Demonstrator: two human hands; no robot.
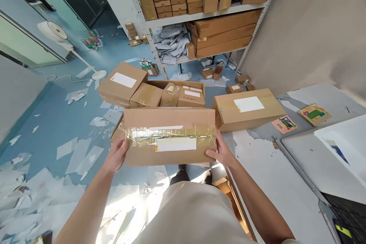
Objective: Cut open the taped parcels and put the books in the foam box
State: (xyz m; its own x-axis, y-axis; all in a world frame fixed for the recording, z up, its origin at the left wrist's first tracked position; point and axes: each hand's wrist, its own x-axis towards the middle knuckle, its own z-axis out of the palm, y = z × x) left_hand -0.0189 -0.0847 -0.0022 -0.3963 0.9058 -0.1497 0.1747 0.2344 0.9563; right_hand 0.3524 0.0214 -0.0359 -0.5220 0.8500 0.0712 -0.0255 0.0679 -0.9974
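A long cardboard box (171, 120) with clear tape and white labels is held out in front of my body. My left hand (117, 153) grips its left end, thumb on the near face. At the right end my right hand (221, 149) clasps it the same way. Just beyond it stands a larger open carton (160, 83) holding several smaller boxes, among them a taped box (146, 95) and a box with handwriting (191, 97). A labelled box (122, 82) rests at its left side. Most of each hand's fingers are hidden behind the held box.
To the right, another labelled box (248, 108) sits at the end of a white table (254, 175) with two booklets. A metal shelf (206, 15) full of cartons stands ahead. Paper scraps (82, 156) litter the blue floor, where a white fan (55, 32) stands.
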